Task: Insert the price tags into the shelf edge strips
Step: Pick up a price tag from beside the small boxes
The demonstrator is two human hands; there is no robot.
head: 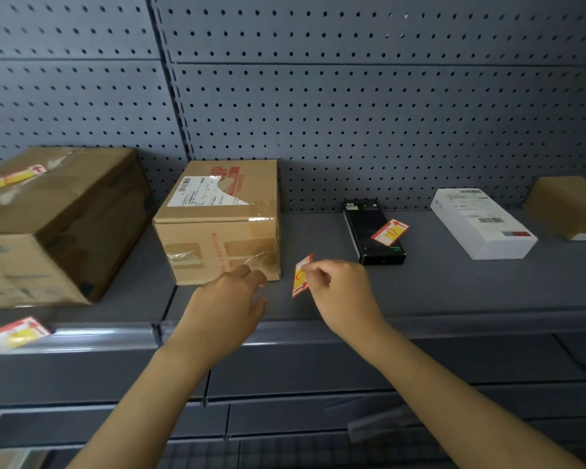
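Now the right hand (339,292) pinches a tag (301,275) above the shelf, left hand (230,306) loose beside it; next, I'd judge, down into the strip (454,324) below.

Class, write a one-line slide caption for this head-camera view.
Right hand pinches a red-and-yellow price tag above the shelf edge strip; left hand hovers open beside a cardboard box.

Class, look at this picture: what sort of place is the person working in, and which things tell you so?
Probably a shop aisle or stockroom being stocked. The clues: grey pegboard back panels behind a metal shelf, a red and yellow price tag pinched in the right hand, and a clear shelf edge strip already holding a tag.
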